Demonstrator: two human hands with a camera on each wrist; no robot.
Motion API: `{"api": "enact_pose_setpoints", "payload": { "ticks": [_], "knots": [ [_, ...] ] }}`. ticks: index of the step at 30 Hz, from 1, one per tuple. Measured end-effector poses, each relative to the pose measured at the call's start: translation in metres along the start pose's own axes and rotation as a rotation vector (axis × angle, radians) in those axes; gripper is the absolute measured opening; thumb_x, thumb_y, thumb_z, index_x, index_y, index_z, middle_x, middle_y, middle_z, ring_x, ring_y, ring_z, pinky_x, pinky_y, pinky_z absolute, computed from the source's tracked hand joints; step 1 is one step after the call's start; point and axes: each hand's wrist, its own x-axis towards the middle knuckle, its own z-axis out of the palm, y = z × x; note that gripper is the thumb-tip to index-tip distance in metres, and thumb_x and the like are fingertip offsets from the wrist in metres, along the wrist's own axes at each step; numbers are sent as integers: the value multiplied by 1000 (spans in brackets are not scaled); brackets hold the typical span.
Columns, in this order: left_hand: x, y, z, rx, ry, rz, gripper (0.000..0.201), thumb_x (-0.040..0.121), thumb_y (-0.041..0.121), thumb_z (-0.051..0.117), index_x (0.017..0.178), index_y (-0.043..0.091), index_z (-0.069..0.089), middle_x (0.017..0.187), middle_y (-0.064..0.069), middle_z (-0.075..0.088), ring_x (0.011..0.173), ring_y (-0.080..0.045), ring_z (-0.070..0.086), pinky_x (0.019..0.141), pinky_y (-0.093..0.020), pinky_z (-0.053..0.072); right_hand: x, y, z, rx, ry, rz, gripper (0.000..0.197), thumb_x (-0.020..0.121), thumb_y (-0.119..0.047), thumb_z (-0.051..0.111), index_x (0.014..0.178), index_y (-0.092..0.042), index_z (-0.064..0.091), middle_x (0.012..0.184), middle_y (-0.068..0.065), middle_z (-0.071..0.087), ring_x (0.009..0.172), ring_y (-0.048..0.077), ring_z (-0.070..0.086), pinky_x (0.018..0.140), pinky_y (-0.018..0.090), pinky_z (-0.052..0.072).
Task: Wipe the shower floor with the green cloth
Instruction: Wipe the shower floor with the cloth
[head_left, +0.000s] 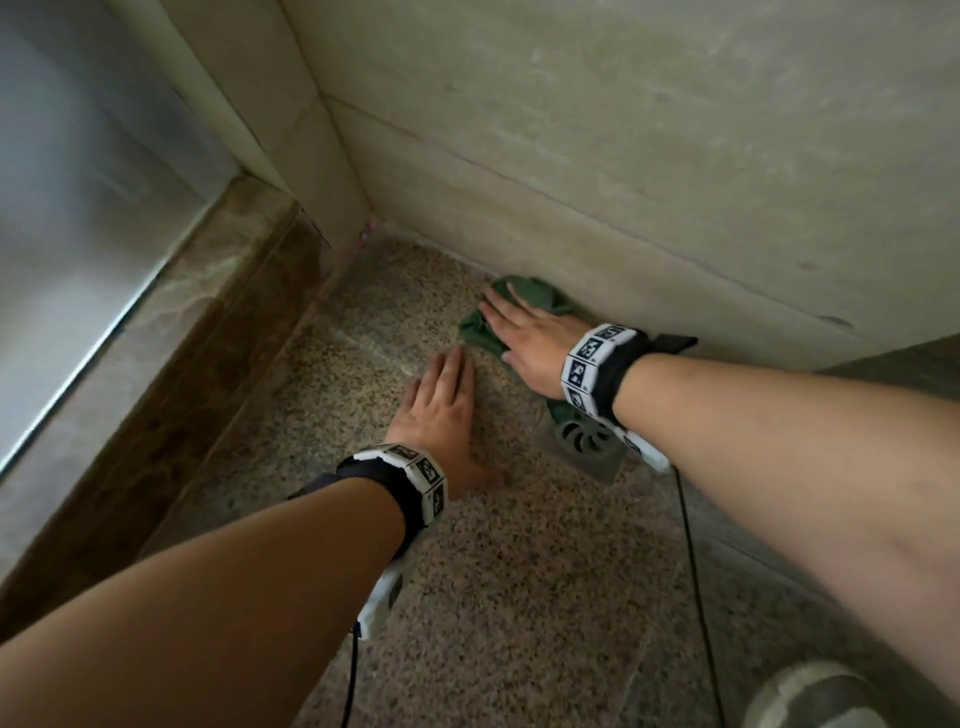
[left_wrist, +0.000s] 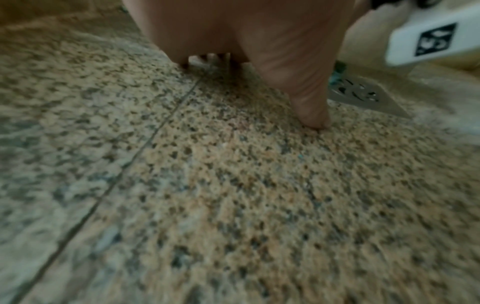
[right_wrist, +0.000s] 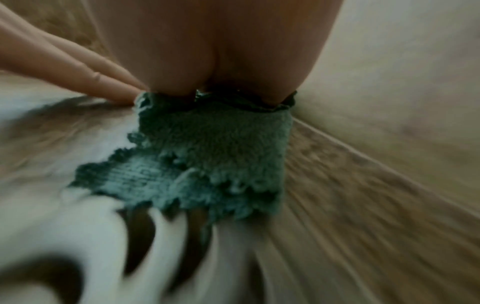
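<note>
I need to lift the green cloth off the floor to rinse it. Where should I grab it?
Probably pinch the green cloth at its bunched far end, coming from above on the open-floor side. The wall blocks the other side, the right hand presses its middle flat, and the trailing end lies by the drain.

Premises: a domestic bathroom, shower area; floor (head_left: 519, 597) laid in speckled granite-type stone with visible joints between slabs; a square metal floor drain (head_left: 584, 441) with a round slotted grate set flush into it; walls (head_left: 649, 130) clad in large pale tiles meeting at a corner, grout lines apparent; a raised brown marble-type kerb (head_left: 171, 353) bounding the floor on one side; a frosted glass panel (head_left: 78, 208) standing on that kerb as an enclosure screen.
</note>
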Motion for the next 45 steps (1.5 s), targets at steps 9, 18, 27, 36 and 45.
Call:
{"api": "enact_pose_setpoints", "payload": {
  "ticks": [9,18,27,36,45],
  "knots": [
    [3,-5,1,15,-19,8,138,73,65,74,152,13,-26,160,-5,-32,148,-26,-26,120,-43,-9,50,-36,-22,-11,26,-4,71,103,-30,40,158,-19,-4,164,-3,-16,152,20,-2,123,37,8],
    [1,-4,-4,36,-16,16,139,71,69,73,153,12,-24,159,-5,-32,149,-26,-24,122,-45,-5,-9,-9,2,33,23,131,70,104,-37,36,157,-26,-9,162,-11,-22,151,16,6,117,39,21],
    [-9,4,0,9,-19,25,122,81,59,70,156,18,-18,161,-4,-30,149,-29,-24,123,-48,-3,-89,16,50,153,33,385,69,104,-37,33,157,-21,-9,161,-8,-24,150,15,-16,123,35,1],
    [-16,21,16,16,-6,3,133,73,72,69,155,13,-19,161,-7,-29,148,-32,-24,122,-51,-4,-142,7,91,226,164,577,76,99,-53,36,158,-23,-3,164,-4,-14,151,21,-12,123,40,6],
    [-19,31,19,-7,-24,-11,127,78,68,67,156,14,-17,161,-6,-29,149,-31,-21,123,-50,0,-147,-5,92,255,200,610,72,101,-50,34,158,-22,1,165,1,-11,151,24,-12,123,40,2]
  ]
}}
